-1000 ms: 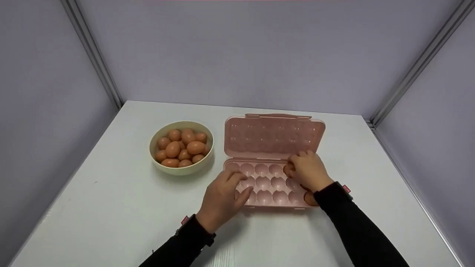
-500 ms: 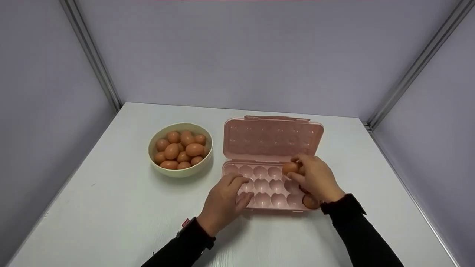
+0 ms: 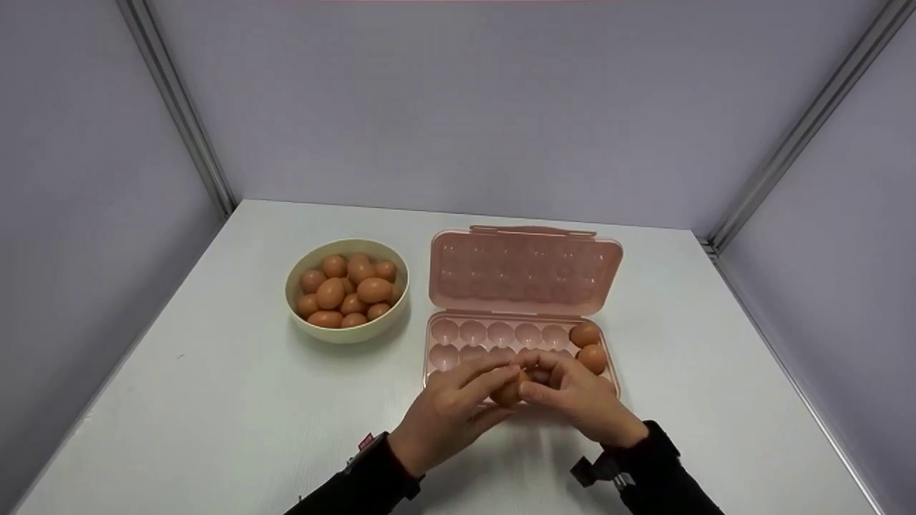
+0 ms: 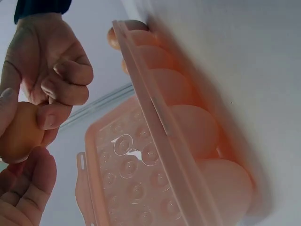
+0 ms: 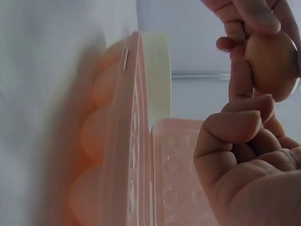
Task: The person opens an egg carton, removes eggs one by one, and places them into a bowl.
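Note:
A brown egg [image 3: 507,392] is held between both hands over the front edge of the pink egg box [image 3: 444,332]. My left hand [image 3: 447,411] has its fingers over the egg's top and left side. From the right, my right hand [image 3: 583,400] pinches the egg with thumb and fingers. In the left wrist view, fingers of both hands touch the egg [image 4: 21,134]; the right wrist view also shows the egg [image 5: 272,66] between them. Two brown eggs sit in the box's right-hand column, the back one [image 3: 585,334] and the middle one [image 3: 592,359]. The front cup there is mostly hidden by my right hand.
Left of the box stands a cream bowl [image 3: 347,335] heaped with several brown eggs [image 3: 330,293]. The box's lid [image 3: 526,275] stands raised at the back. Grey panels enclose the white table [image 3: 215,372] at the back and sides.
My right hand has brought the egg from the back right of the box leftward and nearer to me. The left hand has shifted slightly right and forward of its wrist, meeting the egg.

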Demonstrator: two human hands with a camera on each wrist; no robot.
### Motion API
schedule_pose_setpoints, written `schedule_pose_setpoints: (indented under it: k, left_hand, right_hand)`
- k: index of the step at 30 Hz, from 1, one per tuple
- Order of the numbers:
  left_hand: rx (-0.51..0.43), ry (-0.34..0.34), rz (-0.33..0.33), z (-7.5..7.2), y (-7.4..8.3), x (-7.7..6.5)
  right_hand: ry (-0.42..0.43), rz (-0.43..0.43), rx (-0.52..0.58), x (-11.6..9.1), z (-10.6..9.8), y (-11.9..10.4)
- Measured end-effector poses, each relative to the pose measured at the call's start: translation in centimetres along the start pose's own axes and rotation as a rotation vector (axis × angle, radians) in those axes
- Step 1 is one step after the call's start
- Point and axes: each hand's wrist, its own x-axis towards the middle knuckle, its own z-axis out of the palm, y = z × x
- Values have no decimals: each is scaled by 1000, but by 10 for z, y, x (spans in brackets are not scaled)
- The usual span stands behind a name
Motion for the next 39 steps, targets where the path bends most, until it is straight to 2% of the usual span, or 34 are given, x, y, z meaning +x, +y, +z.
schedule_pose_setpoints:
  k: [4, 9, 15, 17, 20, 22, 26, 29, 34, 36, 39]
  left_hand:
    - [2, -9, -2, 1, 1, -2]
    - [-14, -50, -60, 3, 2, -5]
    - [-5, -19, -16, 3, -1, -2]
    - [2, -21, -37, 1, -3, -2]
    - [24, -5, -108, -7, -11, -2]
    - [62, 29, -164, -16, -21, -3]
    - [189, 144, -293, -38, -52, -7]
    - [259, 208, -425, -53, -77, -14]
    - [299, 228, -629, -65, -110, -33]
    - [304, 211, -680, -66, -118, -40]
    - [293, 190, -716, -65, -125, -44]
  right_hand:
    - [-16, -49, 48, 1, 4, 5]
    - [-2, -10, 42, 0, 4, 8]
    - [-4, -6, 19, -3, 2, 11]
    - [7, -2, 14, -4, 1, 12]
    - [47, 16, -5, -6, -3, 11]
    - [89, 36, -23, -8, -6, 9]
    - [187, 67, -74, -12, -14, 5]
    - [242, 78, -86, -14, -20, 4]
    - [272, 86, -64, -15, -26, 5]
    - [279, 86, -63, -16, -27, 6]
    - [292, 90, -60, -16, -29, 6]
